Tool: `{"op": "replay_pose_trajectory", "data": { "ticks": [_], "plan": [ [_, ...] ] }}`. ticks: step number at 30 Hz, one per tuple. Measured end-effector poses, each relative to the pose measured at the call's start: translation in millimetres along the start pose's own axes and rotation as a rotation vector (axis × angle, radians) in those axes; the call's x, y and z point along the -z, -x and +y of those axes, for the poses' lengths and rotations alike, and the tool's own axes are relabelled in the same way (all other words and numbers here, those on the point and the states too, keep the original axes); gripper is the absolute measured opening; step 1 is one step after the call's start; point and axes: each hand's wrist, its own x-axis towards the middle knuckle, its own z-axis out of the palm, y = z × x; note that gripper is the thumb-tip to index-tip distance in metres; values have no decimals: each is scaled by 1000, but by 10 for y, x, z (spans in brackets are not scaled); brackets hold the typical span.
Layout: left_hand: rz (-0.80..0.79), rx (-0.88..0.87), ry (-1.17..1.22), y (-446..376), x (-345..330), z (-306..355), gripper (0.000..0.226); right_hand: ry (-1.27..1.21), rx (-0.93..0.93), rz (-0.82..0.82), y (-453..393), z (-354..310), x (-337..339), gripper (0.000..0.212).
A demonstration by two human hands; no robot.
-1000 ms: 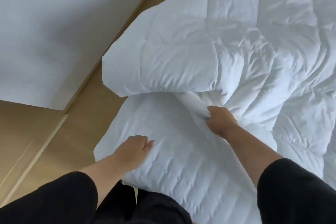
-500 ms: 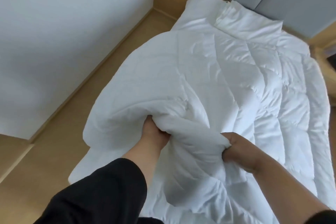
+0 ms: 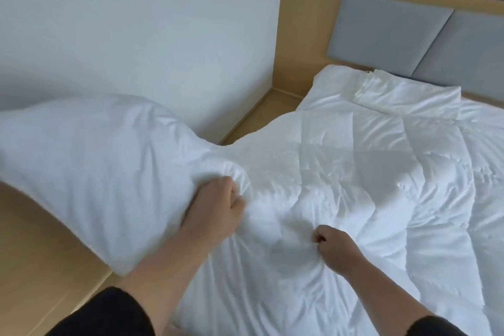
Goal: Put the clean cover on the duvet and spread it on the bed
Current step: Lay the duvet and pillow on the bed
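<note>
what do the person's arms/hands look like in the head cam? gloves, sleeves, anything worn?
Both hands are bare: no gloves, and no rings, watch or wristband visible on the left hand or right hand. Forearms are uncovered. A black sleeve ends above the left forearm; another black sleeve shows at the bottom edge on the right arm. Plain dark fabric, no markings visible.

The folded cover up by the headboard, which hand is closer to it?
Right. The right hand grips the duvet below the folded cover; the left hand grips a bunched part further left, toward the wall.
</note>
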Motion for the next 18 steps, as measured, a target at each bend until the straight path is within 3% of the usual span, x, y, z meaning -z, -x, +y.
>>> {"op": "replay_pose_trajectory", "data": {
  "ticks": [2,4,6,8,11,15,18],
  "plan": [
    [-326,68,-344,202,-218,-488,17,173,3,-120,5,72,-190,31],
    [-782,218,-540,591,-456,-1043,41,301,28,-306,97,228,-478,38],
    [-1234,332,-538,1075,-615,-1437,49,357,20,-497,299,414,-751,44],
    [-1449,385,-495,1486,-730,-1584,42,338,-53,-610,589,629,-955,45],
    [-1412,155,-478,1764,-923,-1557,37,257,-214,-604,1108,1013,-1120,42],
    [-1130,108,-266,1727,-1112,-1206,14,103,-430,-471,1949,1412,-1249,38],
    [-1075,-27,-192,1755,-1322,-880,15,-31,-541,-389,2570,1567,-1333,39]
  ]
}}
